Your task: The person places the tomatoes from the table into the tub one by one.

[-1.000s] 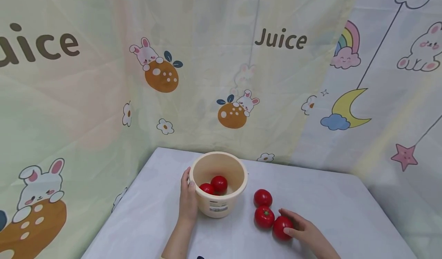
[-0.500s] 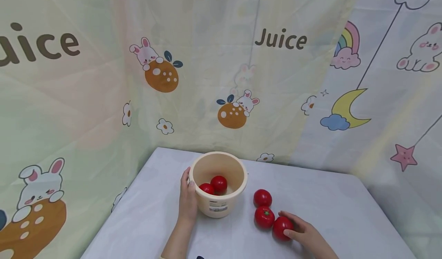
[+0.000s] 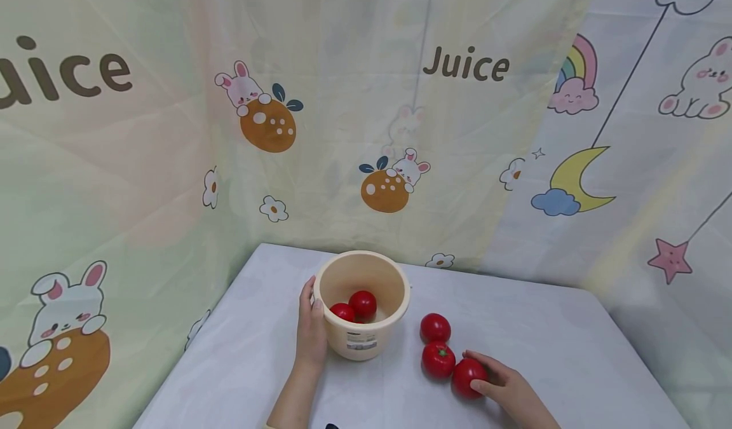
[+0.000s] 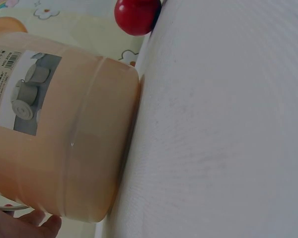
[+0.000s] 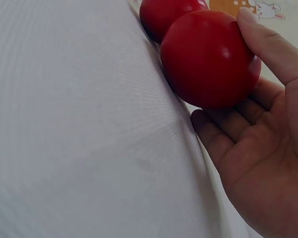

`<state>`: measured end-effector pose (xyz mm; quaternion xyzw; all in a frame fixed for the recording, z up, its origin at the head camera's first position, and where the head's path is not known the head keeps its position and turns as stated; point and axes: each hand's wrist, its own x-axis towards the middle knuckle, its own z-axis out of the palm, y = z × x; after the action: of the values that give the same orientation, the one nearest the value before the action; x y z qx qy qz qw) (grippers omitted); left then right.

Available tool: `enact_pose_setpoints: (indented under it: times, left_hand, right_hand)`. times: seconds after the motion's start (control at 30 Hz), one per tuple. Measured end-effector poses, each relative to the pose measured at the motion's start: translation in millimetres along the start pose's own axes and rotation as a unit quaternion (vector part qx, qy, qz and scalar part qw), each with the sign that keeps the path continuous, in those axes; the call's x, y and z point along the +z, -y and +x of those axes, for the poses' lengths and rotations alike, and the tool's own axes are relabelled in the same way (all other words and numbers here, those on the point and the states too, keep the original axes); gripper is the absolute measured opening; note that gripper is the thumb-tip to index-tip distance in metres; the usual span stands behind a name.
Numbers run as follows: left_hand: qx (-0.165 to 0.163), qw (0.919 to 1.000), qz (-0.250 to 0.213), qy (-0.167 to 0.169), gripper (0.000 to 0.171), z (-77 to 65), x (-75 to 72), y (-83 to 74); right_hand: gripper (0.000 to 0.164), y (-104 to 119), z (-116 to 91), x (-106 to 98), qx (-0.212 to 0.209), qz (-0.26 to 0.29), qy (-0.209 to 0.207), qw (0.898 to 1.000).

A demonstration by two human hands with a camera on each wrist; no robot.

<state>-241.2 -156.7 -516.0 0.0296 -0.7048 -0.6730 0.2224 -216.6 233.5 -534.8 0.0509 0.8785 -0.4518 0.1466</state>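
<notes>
A cream plastic bucket [image 3: 394,314] stands upright with two red tomatoes inside, one of them this tomato [image 3: 363,304]. My left hand [image 3: 311,333] holds the bucket's left side near the rim; its fingertips show at the bottom corner of the left wrist view. On the right, my right hand [image 3: 506,384] holds the nearest tomato [image 3: 467,378], thumb on one side and fingers curled round the other. In the right wrist view the thumb touches this tomato [image 5: 208,59], low against the cloth. A stemmed tomato [image 3: 438,360] sits beside it, with another tomato [image 3: 435,328] behind.
White cloth covers the table [image 3: 543,327]. Printed fabric curtains [image 3: 320,181] hang close behind the table and along its sides. A small dark object [image 3: 332,426] is cut off at the bottom edge of the head view.
My right hand's fingers have shifted slightly and settled closer round the nearest tomato. The left hand, the bucket and the other tomatoes look unmoved.
</notes>
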Motion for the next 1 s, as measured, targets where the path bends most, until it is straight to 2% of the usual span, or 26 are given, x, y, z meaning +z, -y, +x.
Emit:
enact_pose_setpoints:
  times: [0.23,0.53,0.7,1.0]
  left_hand:
    - [-0.006,1.0,0.004,-0.006,0.053,-0.4,1.4,-2.0]
    - [-0.011,0.9999,0.005,-0.004,0.054,-0.2,1.4,-1.9]
    - [-0.014,0.9999,0.005,-0.004,0.05,-0.1,2.2,-3.5]
    - [-0.007,1.0,0.004,-0.005,0.051,0.1,1.6,-2.2]
  right_hand:
    - [0.084,4.7,-2.4,-1.9,0.012,0.005,-0.006,1.0]
    - [0.079,15.1,-7.3,-7.0,-0.001,0.017,0.004,1.0]
    - [0.082,19.0,-7.4,-8.6,-0.005,0.028,-0.002,1.0]
    - [0.077,30.8,-7.6,-17.7,-0.022,0.038,0.007,0.999]
